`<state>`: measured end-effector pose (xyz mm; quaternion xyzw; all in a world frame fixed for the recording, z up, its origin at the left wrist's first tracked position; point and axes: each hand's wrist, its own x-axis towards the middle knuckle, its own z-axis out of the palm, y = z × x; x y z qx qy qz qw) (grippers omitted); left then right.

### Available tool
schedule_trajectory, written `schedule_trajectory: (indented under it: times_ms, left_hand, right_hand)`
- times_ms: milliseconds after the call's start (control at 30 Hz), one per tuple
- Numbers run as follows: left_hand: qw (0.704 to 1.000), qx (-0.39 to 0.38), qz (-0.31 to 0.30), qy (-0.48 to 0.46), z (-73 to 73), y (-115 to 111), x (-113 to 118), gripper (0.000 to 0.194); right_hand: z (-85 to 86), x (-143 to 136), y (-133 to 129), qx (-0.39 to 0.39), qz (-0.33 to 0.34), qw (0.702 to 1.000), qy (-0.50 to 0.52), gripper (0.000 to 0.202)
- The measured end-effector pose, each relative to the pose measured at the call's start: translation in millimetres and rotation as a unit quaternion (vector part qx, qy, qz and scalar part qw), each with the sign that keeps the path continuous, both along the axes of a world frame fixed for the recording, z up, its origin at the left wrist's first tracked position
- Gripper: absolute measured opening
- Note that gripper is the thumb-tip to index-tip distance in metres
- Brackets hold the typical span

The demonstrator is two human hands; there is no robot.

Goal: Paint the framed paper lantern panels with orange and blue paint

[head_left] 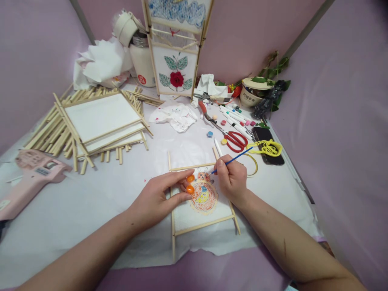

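A white panel in a thin wooden stick frame [203, 224] lies on the table before me. On it is a dotted orange, yellow and blue animal figure [203, 198] with a small round head. My right hand [232, 178] grips a slim blue paintbrush [239, 157], its tip at the figure's head. Two small orange paint pots [190, 189] sit between the thumb and fingers of my left hand [160, 194], over the figure's left edge. A white marker [217, 147] lies just beyond my right hand.
Wooden sticks [57, 129] and stacked framed panels [103, 115] lie left, behind a pink glue gun [33, 178]. A tall painted frame [176, 72] stands at the back. Right are red scissors [238, 141], pliers [206, 111], yellow cord [268, 148], a phone [263, 135] and a bowl [253, 95].
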<state>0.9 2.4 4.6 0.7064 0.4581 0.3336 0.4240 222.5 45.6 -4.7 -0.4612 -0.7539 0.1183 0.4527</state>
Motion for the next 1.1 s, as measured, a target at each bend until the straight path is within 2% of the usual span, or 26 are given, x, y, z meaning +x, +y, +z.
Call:
schedule_trajectory:
  times_ms: [500, 1100]
  left_hand:
    - [1.0, 0.014, 0.0, 0.005, -1.9, 0.6, 0.1, 0.048]
    - [1.0, 0.008, 0.0, 0.006, -0.9, 0.7, 0.5, 0.048]
  right_hand:
    - [1.0, 0.9, 0.0, 0.004, -0.025, 1.0, -0.014, 0.029]
    - [0.3, 1.2, -0.4, -0.005, -0.009, 1.0, 0.0, 0.028]
